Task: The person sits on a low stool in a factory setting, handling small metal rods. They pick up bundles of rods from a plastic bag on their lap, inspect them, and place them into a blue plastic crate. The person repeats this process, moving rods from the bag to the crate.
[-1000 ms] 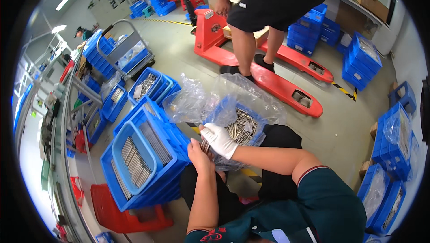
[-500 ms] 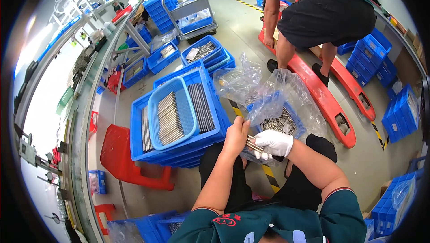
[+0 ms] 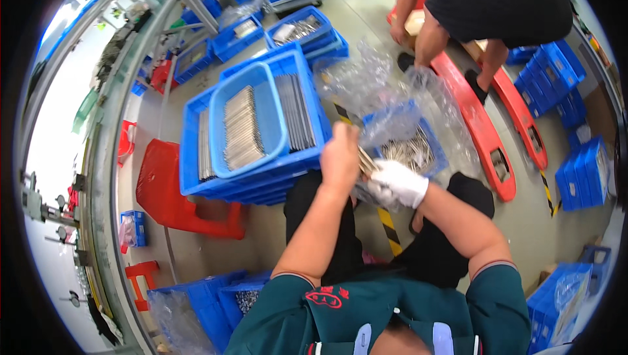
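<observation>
— What do we have in our hands on the workshop floor?

— Our bare left hand [image 3: 340, 157] and white-gloved right hand [image 3: 400, 181] are both clenched around a bundle of thin metal rods [image 3: 366, 162].

— And where does the rest lie?

— At two o'clock from the hands, more rods fill a plastic-lined blue crate [image 3: 411, 145]. At nine o'clock a light-blue tray [image 3: 245, 123] of sorted rods sits in stacked blue crates [image 3: 196, 181]. At one o'clock another person stands by a red pallet jack [image 3: 484, 132].
</observation>
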